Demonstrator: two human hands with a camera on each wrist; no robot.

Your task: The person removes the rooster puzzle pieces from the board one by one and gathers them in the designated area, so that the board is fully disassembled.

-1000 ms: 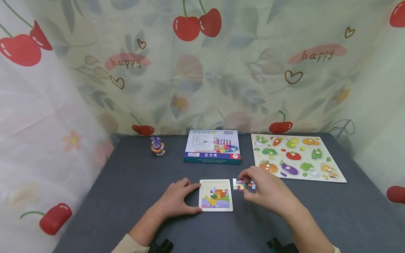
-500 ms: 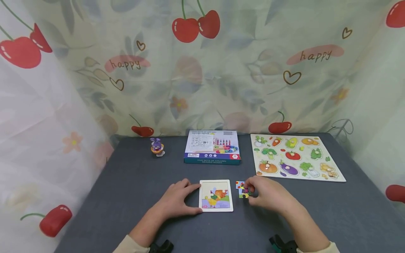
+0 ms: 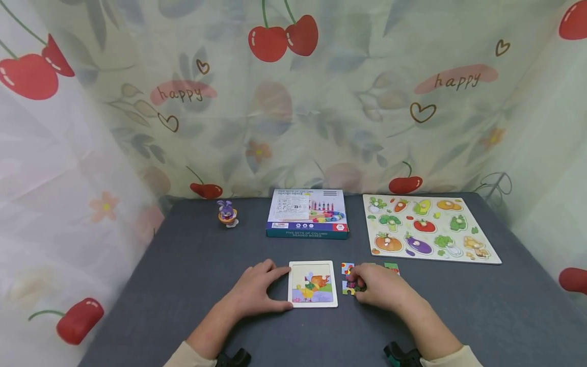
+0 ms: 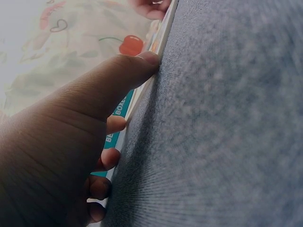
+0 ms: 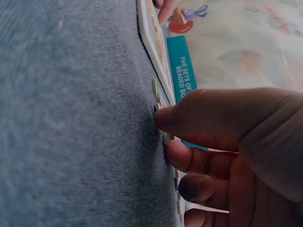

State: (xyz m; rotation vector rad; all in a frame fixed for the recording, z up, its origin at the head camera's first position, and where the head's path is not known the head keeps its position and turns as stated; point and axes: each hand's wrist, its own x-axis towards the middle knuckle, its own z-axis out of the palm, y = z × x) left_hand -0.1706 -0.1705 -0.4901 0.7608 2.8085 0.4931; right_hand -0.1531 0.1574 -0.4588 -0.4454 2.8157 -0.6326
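My left hand (image 3: pixel 257 289) rests at the left edge of a small white-framed jigsaw tray (image 3: pixel 335 285), thumb at its near corner and forefinger toward its far corner. A partly filled duck picture (image 3: pixel 314 288) lies inside, bare at the top and left. Right of the tray, my right hand (image 3: pixel 382 286) pinches a small jigsaw piece (image 3: pixel 347 290) low at the table, its fingers hiding part of it. In the right wrist view the thumb (image 5: pixel 165 118) presses at the pieces' edge, with the other fingers bent beside it. Another piece (image 3: pixel 347 268) lies just beyond the fingertips.
A green piece (image 3: pixel 392 266) shows behind the right hand. At the back stand a boxed bead set (image 3: pixel 307 214) and a purple rabbit figure (image 3: pixel 227 213). A vegetable puzzle board (image 3: pixel 431 229) lies at the back right. A patterned cloth (image 3: pixel 330 102) hangs behind the table.
My right hand has come nearer to me, drawing a piece along close to the tray, and a green piece now shows behind it. The left hand and tray stay put.
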